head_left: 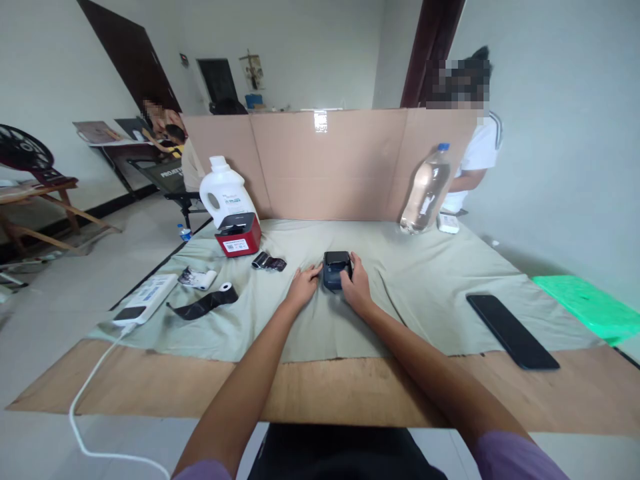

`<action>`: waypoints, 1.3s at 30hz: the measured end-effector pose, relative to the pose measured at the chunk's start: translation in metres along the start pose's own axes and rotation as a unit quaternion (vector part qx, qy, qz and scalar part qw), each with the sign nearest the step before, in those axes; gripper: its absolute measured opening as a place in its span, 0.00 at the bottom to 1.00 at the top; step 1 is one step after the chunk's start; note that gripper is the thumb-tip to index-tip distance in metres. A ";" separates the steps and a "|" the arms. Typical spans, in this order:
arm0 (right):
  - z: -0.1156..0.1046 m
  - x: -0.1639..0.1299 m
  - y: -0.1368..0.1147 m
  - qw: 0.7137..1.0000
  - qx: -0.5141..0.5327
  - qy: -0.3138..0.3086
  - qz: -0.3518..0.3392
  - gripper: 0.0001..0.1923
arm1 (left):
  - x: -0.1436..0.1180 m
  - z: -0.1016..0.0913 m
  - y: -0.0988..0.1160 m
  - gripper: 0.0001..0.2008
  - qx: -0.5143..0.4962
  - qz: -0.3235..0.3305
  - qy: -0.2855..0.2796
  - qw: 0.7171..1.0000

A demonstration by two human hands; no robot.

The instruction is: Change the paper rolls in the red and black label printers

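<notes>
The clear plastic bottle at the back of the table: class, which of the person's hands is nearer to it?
The right hand. It rests on the small dark device at the table's centre, on the clear plastic bottle's side. The left hand touches the device's opposite side, farther from the bottle.

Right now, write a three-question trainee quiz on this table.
1. True or false: both hands touch the small dark device.
2. What lies at the right on the cloth? A) black phone B) scissors C) mug
3. What stands just behind the red box?

Key:
1. True: the left hand and the right hand flank it.
2. A, the black phone.
3. The white jug.
</notes>
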State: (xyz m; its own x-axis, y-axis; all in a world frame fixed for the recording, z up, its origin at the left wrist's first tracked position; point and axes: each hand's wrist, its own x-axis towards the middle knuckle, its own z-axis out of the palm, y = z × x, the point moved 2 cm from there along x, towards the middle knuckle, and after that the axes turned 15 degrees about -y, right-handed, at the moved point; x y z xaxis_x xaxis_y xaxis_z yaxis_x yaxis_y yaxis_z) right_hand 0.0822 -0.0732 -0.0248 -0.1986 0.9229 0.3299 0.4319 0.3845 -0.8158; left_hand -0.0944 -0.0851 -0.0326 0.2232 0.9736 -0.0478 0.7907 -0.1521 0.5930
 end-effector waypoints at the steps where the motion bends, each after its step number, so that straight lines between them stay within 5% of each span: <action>1: -0.002 0.001 0.001 1.000 0.023 0.003 0.005 0.32 | 0.000 0.000 -0.001 0.28 -0.001 0.001 0.002 1.000; 7: -0.015 0.015 0.011 0.976 0.214 -0.031 0.037 0.31 | 0.002 0.001 -0.003 0.28 -0.004 -0.002 0.006 1.000; 12: -0.026 0.044 0.019 0.974 0.202 -0.097 0.021 0.34 | 0.003 0.003 -0.006 0.28 -0.002 0.011 0.006 1.000; 17: -0.029 0.079 0.023 0.987 0.086 -0.131 0.019 0.30 | 0.004 0.004 -0.007 0.28 -0.007 0.006 0.001 1.000; 21: -0.036 0.095 0.012 0.978 -0.102 -0.184 0.012 0.23 | 0.004 0.003 -0.006 0.28 -0.007 0.004 -0.009 1.000; 26: -0.039 0.106 -0.020 0.910 -0.302 -0.284 -0.007 0.16 | 0.001 0.000 -0.001 0.27 0.000 0.003 -0.001 1.000; 30: -0.027 0.118 -0.035 0.838 -0.380 -0.388 0.063 0.12 | -0.002 -0.003 0.002 0.28 -0.002 0.003 -0.006 1.000; 39: -0.014 0.119 -0.047 0.798 -0.438 -0.399 0.109 0.12 | -0.004 -0.003 0.003 0.28 -0.003 0.010 0.000 1.000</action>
State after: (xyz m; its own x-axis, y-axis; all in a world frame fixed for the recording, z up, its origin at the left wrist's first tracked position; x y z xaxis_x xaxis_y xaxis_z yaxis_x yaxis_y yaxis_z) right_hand 0.0511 0.0192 0.0595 -0.3809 0.7979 -0.4672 0.9129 0.4047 -0.0532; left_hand -0.0943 -0.0886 -0.0279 0.2394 0.9702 -0.0363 0.7826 -0.1707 0.5987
